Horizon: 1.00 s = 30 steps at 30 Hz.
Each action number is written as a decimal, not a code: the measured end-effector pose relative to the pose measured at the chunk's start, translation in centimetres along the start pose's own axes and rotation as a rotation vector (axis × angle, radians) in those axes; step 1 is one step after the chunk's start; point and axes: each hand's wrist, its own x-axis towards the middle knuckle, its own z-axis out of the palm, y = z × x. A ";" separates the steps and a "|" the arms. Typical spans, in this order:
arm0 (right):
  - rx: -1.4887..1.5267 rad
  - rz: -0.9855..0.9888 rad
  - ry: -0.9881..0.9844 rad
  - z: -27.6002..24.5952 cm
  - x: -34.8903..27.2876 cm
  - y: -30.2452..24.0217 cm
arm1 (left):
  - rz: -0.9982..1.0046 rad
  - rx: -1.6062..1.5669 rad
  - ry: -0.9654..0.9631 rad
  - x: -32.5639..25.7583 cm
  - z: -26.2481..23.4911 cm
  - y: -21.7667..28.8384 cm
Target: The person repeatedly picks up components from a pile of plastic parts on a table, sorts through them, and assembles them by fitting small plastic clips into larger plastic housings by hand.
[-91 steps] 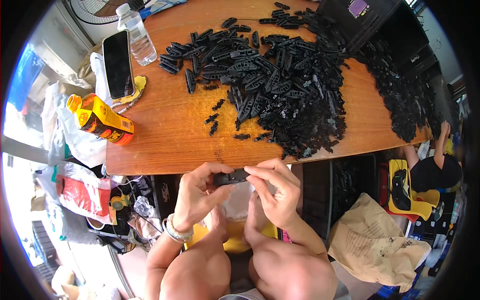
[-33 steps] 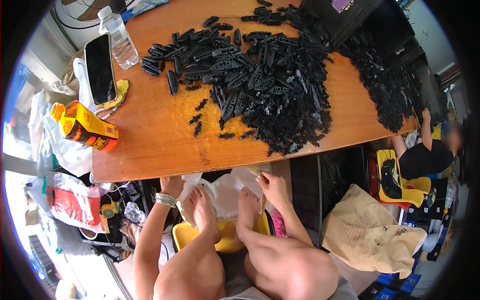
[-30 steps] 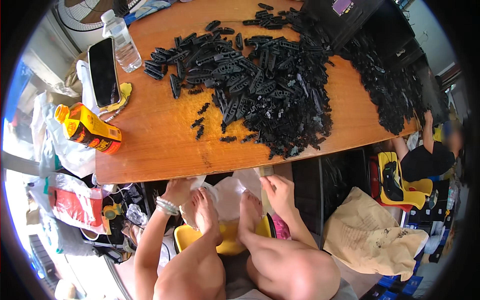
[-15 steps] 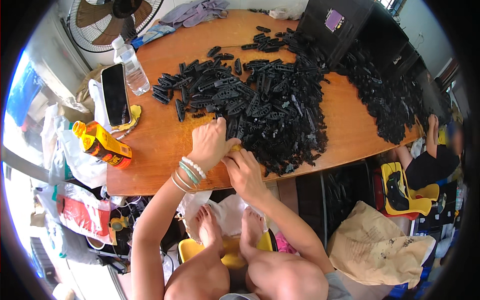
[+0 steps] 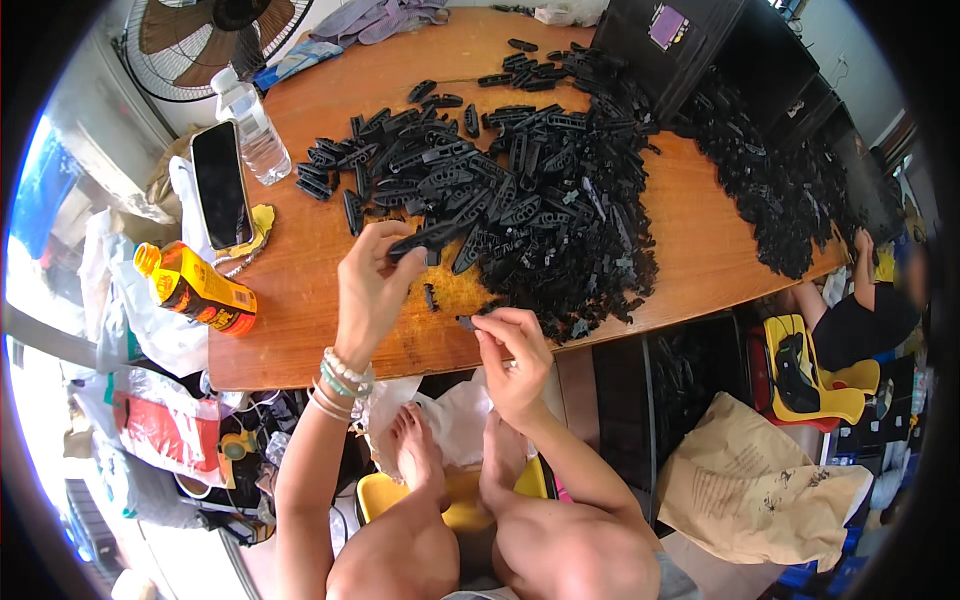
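Left hand (image 5: 368, 290) pinches 1 long black plastic clip (image 5: 432, 237) above the brown wooden table (image 5: 300, 290), at the near edge of the large pile of black plastic parts (image 5: 540, 200). Right hand (image 5: 512, 355) pinches 1 small black plastic piece (image 5: 466, 322) over the table's front edge. Hands apart.

On the table's left edge we see a phone (image 5: 221, 186) with a dark screen, beside a clear bottle (image 5: 254, 129). Near it lies a yellow bottle (image 5: 195, 290) with a red and black label. A purple label (image 5: 665, 27) sits on a black box (image 5: 680, 45).
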 end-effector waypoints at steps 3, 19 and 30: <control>0.265 0.188 0.046 -0.2 -0.2 -0.5 | -0.200 -0.239 -0.049 -1.6 -2.0 2.2; 0.393 0.275 -0.081 -1.9 0.2 -5.9 | -0.357 -0.228 -0.271 -9.6 -2.6 4.2; -0.067 0.044 -0.157 -2.2 -0.3 -4.8 | -0.462 -0.335 -0.228 -10.0 -2.0 4.5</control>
